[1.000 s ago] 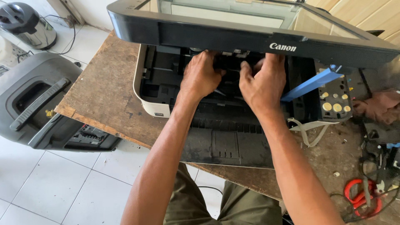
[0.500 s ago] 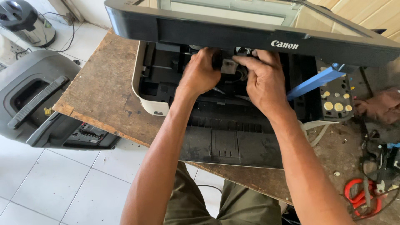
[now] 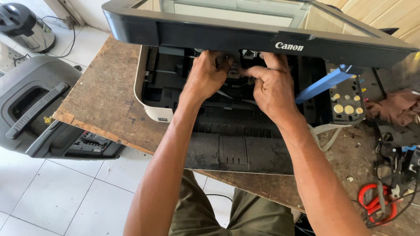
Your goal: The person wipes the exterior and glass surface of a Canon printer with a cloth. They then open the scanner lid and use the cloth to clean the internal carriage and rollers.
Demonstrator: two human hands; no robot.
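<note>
Both hands are deep in the opened inkjet printer [image 3: 227, 144], under its raised scanner lid [image 3: 245, 32]. Left hand [image 3: 205, 76] and right hand [image 3: 273, 89] close from either side on a small grey part of the carriage [image 3: 235, 72]; fingers curled onto it, though whether it is truly clamped I cannot tell. Judged step: working that part loose or seating it. Next move likely calls for a small, level pull toward the body. Room is tight: lid edge directly above the knuckles, blue prop arm [image 3: 323, 85] just right of the right hand, tray wall left of the grip. Open space only toward the front tray.
</note>
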